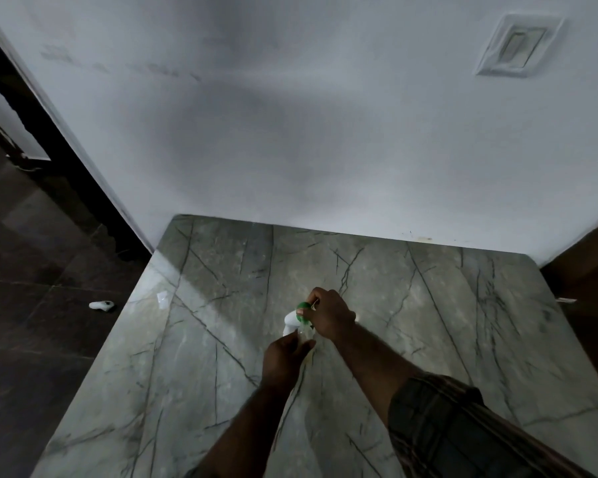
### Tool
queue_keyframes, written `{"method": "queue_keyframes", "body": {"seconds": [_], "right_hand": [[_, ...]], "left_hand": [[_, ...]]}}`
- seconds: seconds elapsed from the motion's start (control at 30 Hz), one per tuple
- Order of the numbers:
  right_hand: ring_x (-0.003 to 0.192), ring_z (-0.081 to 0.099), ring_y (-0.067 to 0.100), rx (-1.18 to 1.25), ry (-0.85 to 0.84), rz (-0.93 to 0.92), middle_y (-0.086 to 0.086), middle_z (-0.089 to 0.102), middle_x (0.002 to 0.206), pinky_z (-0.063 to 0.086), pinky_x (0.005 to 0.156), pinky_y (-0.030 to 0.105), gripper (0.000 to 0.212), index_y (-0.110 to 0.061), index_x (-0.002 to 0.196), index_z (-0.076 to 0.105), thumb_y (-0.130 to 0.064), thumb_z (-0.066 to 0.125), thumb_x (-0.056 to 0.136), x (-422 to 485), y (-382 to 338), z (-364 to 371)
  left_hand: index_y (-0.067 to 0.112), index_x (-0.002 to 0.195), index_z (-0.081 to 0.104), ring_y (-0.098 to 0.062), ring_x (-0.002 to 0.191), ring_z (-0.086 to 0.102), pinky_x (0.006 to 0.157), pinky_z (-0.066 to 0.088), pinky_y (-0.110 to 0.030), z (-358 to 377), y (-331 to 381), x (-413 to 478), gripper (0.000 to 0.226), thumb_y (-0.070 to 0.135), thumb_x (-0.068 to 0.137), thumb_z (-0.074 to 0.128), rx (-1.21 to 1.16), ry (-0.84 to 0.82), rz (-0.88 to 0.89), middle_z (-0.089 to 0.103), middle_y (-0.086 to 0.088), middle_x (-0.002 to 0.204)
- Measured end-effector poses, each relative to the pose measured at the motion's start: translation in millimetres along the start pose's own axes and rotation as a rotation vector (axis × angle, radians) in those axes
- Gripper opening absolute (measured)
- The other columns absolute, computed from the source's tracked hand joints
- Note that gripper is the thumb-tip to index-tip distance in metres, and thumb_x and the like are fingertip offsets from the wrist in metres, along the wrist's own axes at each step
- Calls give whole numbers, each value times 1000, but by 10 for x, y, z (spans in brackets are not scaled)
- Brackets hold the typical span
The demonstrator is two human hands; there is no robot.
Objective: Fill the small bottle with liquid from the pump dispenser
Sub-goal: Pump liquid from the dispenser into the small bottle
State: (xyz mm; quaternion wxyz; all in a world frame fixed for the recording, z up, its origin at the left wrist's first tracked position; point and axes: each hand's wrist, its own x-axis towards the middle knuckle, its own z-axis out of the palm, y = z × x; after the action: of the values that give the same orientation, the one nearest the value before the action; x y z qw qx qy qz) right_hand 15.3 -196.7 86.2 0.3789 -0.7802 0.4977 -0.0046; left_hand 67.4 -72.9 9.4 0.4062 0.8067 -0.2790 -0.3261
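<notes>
A pump dispenser (292, 317) with a white spout and a green collar stands near the middle of the grey marble table (221, 374). My right hand (330, 317) rests on top of it, fingers curled over the pump head. Just below the spout, my left hand (283, 360) grips a small clear bottle (306, 334), whose mouth sits under the white nozzle. Most of the small bottle is hidden by my fingers, and I cannot make out any liquid.
A small clear cap-like piece (162, 299) lies near the table's left edge. A white object (101, 305) lies on the dark floor to the left. The table's back edge meets a white wall (290, 132).
</notes>
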Motion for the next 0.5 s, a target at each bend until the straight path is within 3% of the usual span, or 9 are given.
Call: {"method": "queue_keyframes", "body": {"seconds": [0.4, 0.5], "right_hand": [[96, 60, 24, 13, 3, 5, 1, 56, 101, 48, 95, 49, 24, -31, 80, 52, -40, 74, 80, 13, -13, 3], [98, 60, 23, 4, 5, 15, 0, 56, 102, 48, 95, 49, 24, -31, 82, 53, -43, 73, 81, -1, 4, 22]], "left_hand": [[20, 85, 73, -2, 58, 57, 56, 39, -12, -27, 54, -26, 19, 39, 85, 71, 6, 21, 6, 63, 8, 63], [20, 84, 74, -3, 59, 57, 58, 42, -16, -16, 15, -34, 19, 39, 85, 71, 2, 6, 3, 63, 7, 63]]}}
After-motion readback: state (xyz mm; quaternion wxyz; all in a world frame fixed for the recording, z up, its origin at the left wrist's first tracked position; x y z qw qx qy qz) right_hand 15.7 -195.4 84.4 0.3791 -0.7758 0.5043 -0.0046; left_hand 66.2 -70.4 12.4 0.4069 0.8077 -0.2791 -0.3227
